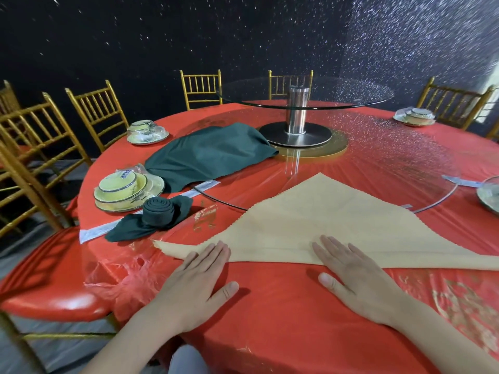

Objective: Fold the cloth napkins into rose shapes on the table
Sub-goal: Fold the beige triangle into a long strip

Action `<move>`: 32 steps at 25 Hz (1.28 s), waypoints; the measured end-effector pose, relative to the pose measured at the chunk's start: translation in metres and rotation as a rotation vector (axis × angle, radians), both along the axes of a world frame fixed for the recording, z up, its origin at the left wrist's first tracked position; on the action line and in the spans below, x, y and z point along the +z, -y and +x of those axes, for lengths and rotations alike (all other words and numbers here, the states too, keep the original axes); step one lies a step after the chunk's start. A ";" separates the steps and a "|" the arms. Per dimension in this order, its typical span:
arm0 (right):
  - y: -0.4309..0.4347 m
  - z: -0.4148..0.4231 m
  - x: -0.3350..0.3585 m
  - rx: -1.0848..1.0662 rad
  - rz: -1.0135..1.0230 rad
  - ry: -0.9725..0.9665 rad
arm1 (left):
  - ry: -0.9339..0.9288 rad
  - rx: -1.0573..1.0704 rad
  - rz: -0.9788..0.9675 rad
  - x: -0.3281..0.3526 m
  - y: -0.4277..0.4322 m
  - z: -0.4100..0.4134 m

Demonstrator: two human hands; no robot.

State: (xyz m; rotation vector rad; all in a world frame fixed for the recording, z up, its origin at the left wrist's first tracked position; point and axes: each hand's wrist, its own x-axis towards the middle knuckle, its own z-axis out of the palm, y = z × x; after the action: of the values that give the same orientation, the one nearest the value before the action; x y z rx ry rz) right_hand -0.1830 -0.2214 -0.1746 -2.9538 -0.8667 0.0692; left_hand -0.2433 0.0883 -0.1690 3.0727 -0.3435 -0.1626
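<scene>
One rose looks finished: a dark green cloth napkin rolled into a spiral rose (156, 211) sits on the round red-covered table (283, 306), toward its left side, just beside a stack of plastic-wrapped yellow bowls (127, 190). A tan cloth napkin (324, 220) lies flat in front of the person. It is folded into a triangle with its point away from them, and a narrow band seems to be turned up along the near edge. The left hand (194, 279) and right hand (356, 279) lie palm-down on the table. Their fingers (216, 252) are straight and slightly apart, the tips pressing that near edge; neither hand grips anything. I judge this napkin to be at an early stage, with rolling, coiling and shaping the petals left to do. A loose dark green cloth napkin (208, 152) lies unfolded farther back, near the steel base of the glass turntable (295, 133), not yet started.
</scene>
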 end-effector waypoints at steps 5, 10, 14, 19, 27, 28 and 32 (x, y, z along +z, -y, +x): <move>0.000 0.001 -0.001 0.005 0.024 0.000 | 0.005 0.071 -0.003 0.000 -0.013 -0.004; 0.000 0.000 0.000 0.009 0.026 0.004 | -0.019 0.166 -0.017 0.001 -0.024 -0.004; 0.000 0.000 0.001 0.010 0.032 0.002 | -0.072 0.223 -0.001 0.007 -0.024 -0.006; -0.001 -0.002 0.002 0.009 0.038 -0.001 | -0.022 0.245 0.105 0.020 0.002 0.001; 0.000 0.003 -0.003 0.034 0.115 -0.002 | 0.125 -0.304 -0.149 0.008 0.120 0.034; 0.003 0.004 -0.003 0.040 0.174 -0.014 | 0.169 -0.301 -0.182 0.006 0.124 0.039; 0.039 0.006 0.001 -0.020 0.312 0.136 | 0.216 -0.219 -0.280 0.008 0.120 0.050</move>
State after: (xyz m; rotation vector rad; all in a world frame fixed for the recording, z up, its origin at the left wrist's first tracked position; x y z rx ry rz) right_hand -0.1766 -0.2602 -0.1737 -2.6968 -0.7805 -0.2483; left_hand -0.1930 -0.0318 -0.1611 2.7731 -0.6524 0.1958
